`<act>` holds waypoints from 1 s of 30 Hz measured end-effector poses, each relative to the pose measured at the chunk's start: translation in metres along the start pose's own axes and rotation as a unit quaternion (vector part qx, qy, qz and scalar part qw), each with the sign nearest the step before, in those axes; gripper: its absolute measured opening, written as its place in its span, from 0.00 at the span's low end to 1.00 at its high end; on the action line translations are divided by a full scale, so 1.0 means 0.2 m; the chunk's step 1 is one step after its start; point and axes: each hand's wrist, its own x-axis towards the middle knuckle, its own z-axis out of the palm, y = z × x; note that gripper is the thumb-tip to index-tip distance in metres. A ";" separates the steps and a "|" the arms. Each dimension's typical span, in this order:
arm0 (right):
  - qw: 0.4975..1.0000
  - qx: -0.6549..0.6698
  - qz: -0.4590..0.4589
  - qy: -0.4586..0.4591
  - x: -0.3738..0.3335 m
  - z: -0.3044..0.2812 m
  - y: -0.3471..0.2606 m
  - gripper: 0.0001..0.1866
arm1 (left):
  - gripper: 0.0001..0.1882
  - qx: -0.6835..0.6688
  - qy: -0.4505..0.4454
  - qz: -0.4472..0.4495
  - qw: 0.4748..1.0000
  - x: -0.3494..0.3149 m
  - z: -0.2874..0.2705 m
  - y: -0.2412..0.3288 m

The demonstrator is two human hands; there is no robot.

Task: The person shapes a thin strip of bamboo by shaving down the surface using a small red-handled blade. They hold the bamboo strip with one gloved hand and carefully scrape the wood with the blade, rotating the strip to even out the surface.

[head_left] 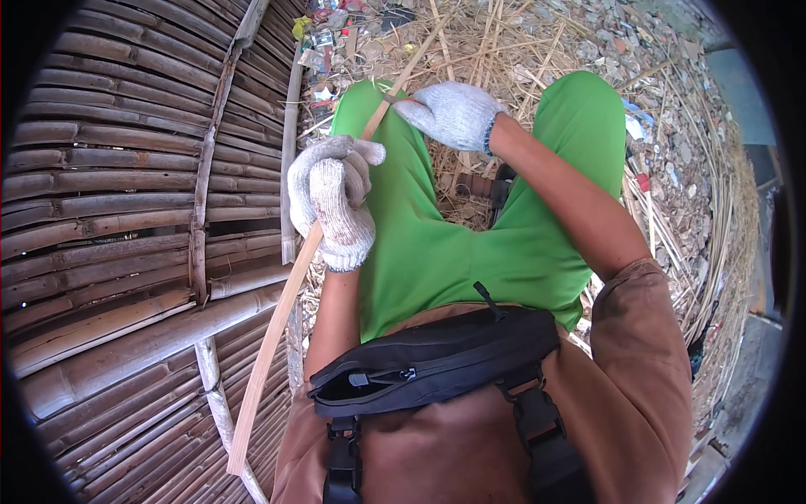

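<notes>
My left hand (333, 197), in a whitish knitted glove, is closed around a long, flat bamboo strip (273, 332). The strip slants from beside my left forearm, through the glove and over my left knee to the littered ground ahead. My right hand (457, 115), gloved alike, is closed near the strip's upper stretch, above the gap between my knees. From its fingertips a small dark blade (390, 98) lies across the strip at the knee. The handle is hidden inside the glove.
A bamboo slat wall (126, 160) rises close on my left. Split bamboo pieces (487, 42), shavings and litter cover the ground ahead and to the right. My green trousers (470, 260) show bent knees, and a black waist bag (437, 361) lies across my front.
</notes>
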 end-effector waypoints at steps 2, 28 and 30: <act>1.000 -0.002 -0.012 0.002 0.00 0.00 -0.02 0.39 | 0.20 0.009 0.010 -0.014 1.000 -0.01 -0.01 0.00; 0.999 0.039 -0.006 0.033 0.01 0.09 -0.01 0.41 | 0.20 0.036 0.050 0.060 0.996 -0.03 -0.04 0.40; 0.999 0.029 -0.004 0.018 0.02 0.09 -0.01 0.41 | 0.19 0.049 0.053 0.040 0.997 -0.04 -0.06 0.47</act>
